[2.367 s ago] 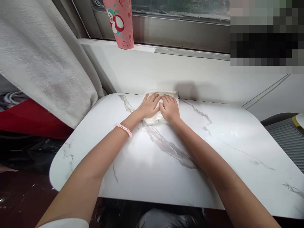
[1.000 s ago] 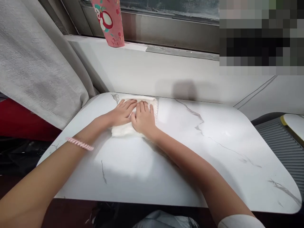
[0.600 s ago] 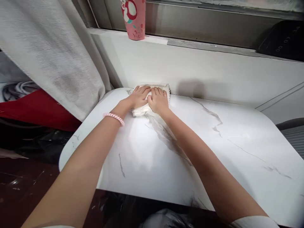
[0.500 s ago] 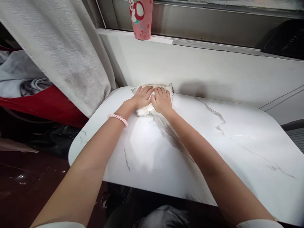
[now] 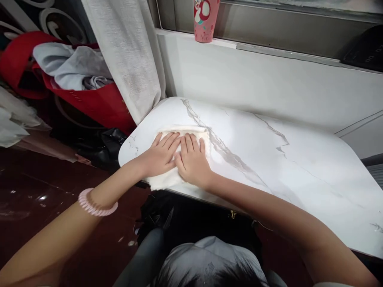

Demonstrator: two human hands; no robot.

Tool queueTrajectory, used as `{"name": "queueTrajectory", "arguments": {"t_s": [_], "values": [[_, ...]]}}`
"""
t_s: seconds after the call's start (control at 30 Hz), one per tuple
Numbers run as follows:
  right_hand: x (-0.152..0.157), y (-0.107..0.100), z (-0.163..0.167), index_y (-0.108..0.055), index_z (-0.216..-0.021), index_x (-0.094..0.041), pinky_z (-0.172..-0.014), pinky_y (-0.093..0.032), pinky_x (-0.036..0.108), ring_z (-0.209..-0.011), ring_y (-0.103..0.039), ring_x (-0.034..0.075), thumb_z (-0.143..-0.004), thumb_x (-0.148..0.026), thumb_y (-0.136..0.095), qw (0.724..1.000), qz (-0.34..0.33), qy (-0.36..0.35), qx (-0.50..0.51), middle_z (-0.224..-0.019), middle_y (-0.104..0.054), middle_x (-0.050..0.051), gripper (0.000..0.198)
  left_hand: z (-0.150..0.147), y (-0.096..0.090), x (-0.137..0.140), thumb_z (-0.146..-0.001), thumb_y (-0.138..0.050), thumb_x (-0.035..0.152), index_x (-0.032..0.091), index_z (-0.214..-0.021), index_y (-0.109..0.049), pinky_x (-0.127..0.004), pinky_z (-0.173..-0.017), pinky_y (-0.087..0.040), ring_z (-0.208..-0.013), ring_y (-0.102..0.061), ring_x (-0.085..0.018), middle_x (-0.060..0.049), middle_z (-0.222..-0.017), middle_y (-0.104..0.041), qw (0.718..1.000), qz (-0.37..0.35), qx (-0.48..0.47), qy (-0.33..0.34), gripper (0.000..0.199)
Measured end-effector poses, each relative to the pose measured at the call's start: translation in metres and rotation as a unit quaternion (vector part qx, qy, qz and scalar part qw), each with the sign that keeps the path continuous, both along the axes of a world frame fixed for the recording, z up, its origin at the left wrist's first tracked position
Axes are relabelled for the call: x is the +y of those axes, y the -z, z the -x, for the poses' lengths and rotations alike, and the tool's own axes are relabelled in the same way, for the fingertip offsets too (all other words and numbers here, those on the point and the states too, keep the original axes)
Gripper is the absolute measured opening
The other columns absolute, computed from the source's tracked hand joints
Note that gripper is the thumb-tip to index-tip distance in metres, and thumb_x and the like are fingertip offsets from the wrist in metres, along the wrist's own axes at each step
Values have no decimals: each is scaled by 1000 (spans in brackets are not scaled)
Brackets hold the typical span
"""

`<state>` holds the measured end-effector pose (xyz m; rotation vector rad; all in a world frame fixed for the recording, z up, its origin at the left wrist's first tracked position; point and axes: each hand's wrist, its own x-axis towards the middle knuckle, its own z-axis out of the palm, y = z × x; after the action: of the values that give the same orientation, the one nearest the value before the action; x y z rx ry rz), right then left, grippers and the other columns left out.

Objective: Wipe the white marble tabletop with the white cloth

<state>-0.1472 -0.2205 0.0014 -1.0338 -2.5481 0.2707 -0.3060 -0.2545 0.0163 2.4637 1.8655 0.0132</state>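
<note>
Cloth (image 5: 167, 179), white and folded, lies at the near left corner of the surface (image 5: 269, 159), its lower edge reaching the rim or perhaps hanging just over it; the view does not settle which. Both hands press flat on top of it, side by side and touching at the thumbs. The left hand (image 5: 160, 155) covers the cloth's left half, fingers spread and pointing toward the wall. The right hand (image 5: 193, 161) covers the right half, fingers close together and straight. Neither grip pinches anything: the palms and fingers simply lie open on the fabric. A strip of cloth shows beyond the fingertips, and a thicker fold shows below the left hand.

A pink coiled band (image 5: 97, 203) circles the left wrist, which hangs out past the rim over the dark floor (image 5: 44, 191). The surface is white with grey veins, one long vein running just beside the right hand.

A pale curtain (image 5: 128, 59) hangs down to the far left corner of the surface. Left of it, a red bag (image 5: 89, 103) holds grey clothes (image 5: 68, 67). On the sill (image 5: 269, 50) above the white wall stands a pink cup (image 5: 205, 20) with a cartoon print, well apart from the hands. Dark hair shows at the bottom edge, below the surface.
</note>
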Motion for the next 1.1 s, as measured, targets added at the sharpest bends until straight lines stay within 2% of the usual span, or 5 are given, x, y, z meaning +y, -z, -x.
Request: {"name": "queueTrajectory", "arguments": {"t_s": [0.2,0.47,0.6,0.87,1.1], "values": [[-50,-4,-2,-32,-147,4,-119,-12,58,-147,-20,35,-99,-36,-27,998,27,-50,0,-155,-29,24,63,9,2,-56,-93,-29,44,14,-152,-29,-50,-122,-12,-147,-23,-27,-13,-158,-30,999,-18,-37,-11,66],[-43,-6,14,-29,-148,5,-120,-7,57,-148,-15,36,-100,-37,-28,997,64,-48,-3,-157,-24,25,64,36,1,-39,-92,-34,52,20,-153,-22,-49,-122,-6,-150,-13,-24,-7,-161,-21,994,62,-91,-9,70],[-5,-2,34,-30,-148,3,-120,-8,55,-147,-18,34,-100,-35,-28,998,59,-30,3,-157,-27,23,62,52,1,3,-90,-37,52,18,-153,-21,-52,-121,-7,-149,-15,-27,-10,-160,-22,995,54,-85,-15,72],[121,8,99,-37,-144,4,-119,-11,53,-145,-25,31,-100,-30,-27,998,29,47,40,-154,-33,23,56,100,6,141,-91,-35,39,17,-147,-33,-49,-120,-16,-145,-25,-28,-11,-154,-33,997,-13,-74,-13,61],[171,11,122,-37,-143,5,-119,-10,52,-145,-26,30,-100,-29,-26,994,24,88,56,-153,-34,24,56,118,11,200,-94,-35,36,15,-145,-36,-46,-119,-20,-142,-29,-26,-11,-152,-35,995,-31,-91,10,55]]}}
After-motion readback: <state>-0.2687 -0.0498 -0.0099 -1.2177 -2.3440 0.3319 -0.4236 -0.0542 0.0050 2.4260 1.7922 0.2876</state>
